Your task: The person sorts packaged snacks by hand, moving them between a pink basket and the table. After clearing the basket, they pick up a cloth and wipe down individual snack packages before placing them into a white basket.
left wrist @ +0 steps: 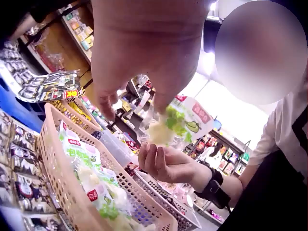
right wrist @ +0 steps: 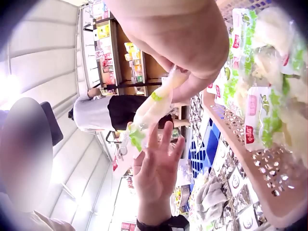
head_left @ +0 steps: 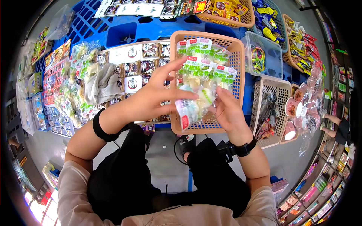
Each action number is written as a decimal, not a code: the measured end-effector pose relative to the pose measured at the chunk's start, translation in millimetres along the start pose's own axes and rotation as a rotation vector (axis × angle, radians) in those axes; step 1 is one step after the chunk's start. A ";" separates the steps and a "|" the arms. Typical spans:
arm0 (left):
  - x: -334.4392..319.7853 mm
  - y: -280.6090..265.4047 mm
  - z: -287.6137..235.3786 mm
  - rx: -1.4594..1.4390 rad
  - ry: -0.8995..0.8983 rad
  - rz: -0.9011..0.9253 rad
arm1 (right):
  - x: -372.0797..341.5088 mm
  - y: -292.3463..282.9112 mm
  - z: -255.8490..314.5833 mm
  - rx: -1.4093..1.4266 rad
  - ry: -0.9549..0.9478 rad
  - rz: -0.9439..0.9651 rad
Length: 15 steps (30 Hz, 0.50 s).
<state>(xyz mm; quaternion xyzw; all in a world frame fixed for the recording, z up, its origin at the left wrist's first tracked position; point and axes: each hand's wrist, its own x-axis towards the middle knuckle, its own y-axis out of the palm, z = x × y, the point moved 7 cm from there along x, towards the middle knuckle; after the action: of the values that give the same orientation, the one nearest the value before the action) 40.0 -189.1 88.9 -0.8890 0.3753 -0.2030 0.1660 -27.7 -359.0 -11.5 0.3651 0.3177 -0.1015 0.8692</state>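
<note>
My right hand (head_left: 229, 113) pinches the edge of a clear snack packet (head_left: 194, 107) with green-and-white print and pale food inside. The packet is held up over the near end of a peach plastic basket (head_left: 174, 116). Fingers spread, my left hand (head_left: 156, 94) reaches across the packet's left side, its fingertips overlapping it in the head view. From the right wrist, the left hand (right wrist: 159, 168) shows extended fingers beside the packet's lower end (right wrist: 137, 139). More packets (head_left: 198, 47) of the same print lie inside the basket.
A grey knitted glove (head_left: 102, 84) and loose packets (head_left: 73, 94) lie left, over sheets of small packs (head_left: 132, 67). Right of the basket stand a clear tub (head_left: 271, 62), a cream basket (head_left: 275, 113) and paper cups (head_left: 290, 132). Snack baskets (head_left: 226, 17) line the far side of the blue pallet.
</note>
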 end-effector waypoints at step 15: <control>-18.4 14.8 49.7 -0.158 -0.686 0.115 | -20.6 37.3 -27.6 -0.781 -0.089 0.345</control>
<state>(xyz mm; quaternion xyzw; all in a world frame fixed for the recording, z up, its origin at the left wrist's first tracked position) 43.6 -178.3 35.1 -0.8929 0.3619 0.1466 0.2244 -41.7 -314.3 8.0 0.0518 0.2286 0.1576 0.9593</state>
